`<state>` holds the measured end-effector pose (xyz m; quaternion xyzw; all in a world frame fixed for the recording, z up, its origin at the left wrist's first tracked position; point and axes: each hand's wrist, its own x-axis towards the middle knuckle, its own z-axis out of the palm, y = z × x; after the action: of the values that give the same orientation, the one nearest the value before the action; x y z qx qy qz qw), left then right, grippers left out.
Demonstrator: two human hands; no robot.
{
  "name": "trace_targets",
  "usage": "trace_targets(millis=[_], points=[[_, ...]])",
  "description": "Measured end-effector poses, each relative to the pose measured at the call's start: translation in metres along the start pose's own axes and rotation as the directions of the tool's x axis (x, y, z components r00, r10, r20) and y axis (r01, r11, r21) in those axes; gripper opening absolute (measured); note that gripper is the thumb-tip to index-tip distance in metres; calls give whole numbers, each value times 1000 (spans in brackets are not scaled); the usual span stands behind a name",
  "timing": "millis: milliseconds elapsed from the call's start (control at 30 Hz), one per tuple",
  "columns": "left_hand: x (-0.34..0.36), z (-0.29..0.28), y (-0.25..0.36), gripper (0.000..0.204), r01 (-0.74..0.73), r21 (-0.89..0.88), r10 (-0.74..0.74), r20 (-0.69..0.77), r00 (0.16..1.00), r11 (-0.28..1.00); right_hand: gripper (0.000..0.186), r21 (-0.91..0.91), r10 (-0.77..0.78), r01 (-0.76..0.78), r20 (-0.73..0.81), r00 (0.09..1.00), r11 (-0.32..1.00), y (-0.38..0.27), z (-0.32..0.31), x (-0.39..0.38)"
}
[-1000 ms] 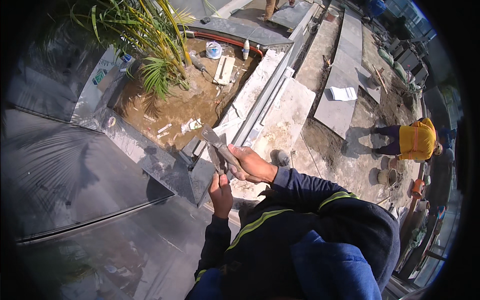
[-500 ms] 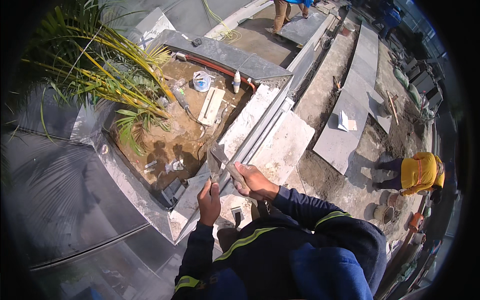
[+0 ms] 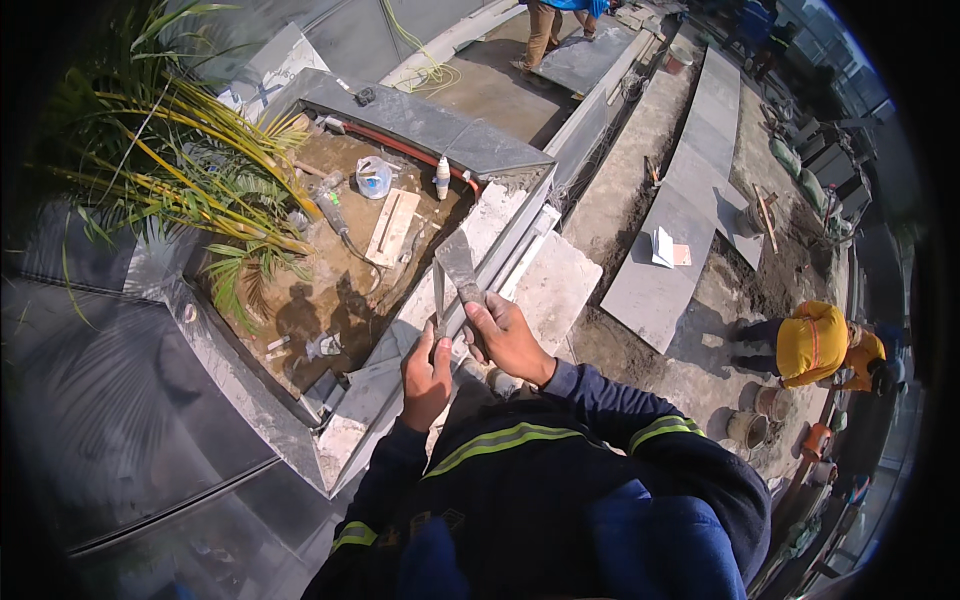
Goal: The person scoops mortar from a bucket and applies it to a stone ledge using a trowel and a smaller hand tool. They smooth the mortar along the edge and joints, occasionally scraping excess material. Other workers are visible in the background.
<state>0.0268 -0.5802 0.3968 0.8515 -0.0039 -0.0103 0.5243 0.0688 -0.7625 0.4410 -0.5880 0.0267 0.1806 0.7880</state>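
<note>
My right hand (image 3: 512,338) is closed around the handle of a putty knife (image 3: 457,262), its broad grey blade pointing up and away from me. My left hand (image 3: 427,380) pinches a second, narrower blade tool (image 3: 439,295), seen nearly edge-on and close beside the putty knife. Whether the two blades touch, I cannot tell. Both tools look dusty with dried mortar. They are held over the pale, mortar-smeared ledge (image 3: 497,215) of a planter.
Left of the ledge, the planter's soil holds a leaning palm (image 3: 215,205), a plastic tub (image 3: 374,178), a wooden float (image 3: 394,228), a bottle (image 3: 443,178) and a power tool (image 3: 335,215). Grey slabs (image 3: 660,270) lie at right. People in yellow (image 3: 812,343) bend near buckets (image 3: 747,428).
My hands and both tools have shifted slightly, and the putty knife's blade has turned to show its flat face. The whole view has slid left. A second yellow-clad person shows at right.
</note>
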Motion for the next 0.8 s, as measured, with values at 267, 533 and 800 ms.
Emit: trace_targets(millis=[267, 533, 800], points=[[50, 22, 40, 46, -235, -36, 237, 189, 953, 971, 19, -227, -129, 71, -254, 959, 971, -27, -71, 16], [142, 85, 56, 48, -156, 5, 150, 247, 957, 988, 20, -213, -128, 29, -469, 874, 977, 11, -154, 55], [241, 224, 74, 50, -50, 64, 30, 283, 959, 997, 30, -629, -216, -21, -299, 930, 777, -37, -270, 122]])
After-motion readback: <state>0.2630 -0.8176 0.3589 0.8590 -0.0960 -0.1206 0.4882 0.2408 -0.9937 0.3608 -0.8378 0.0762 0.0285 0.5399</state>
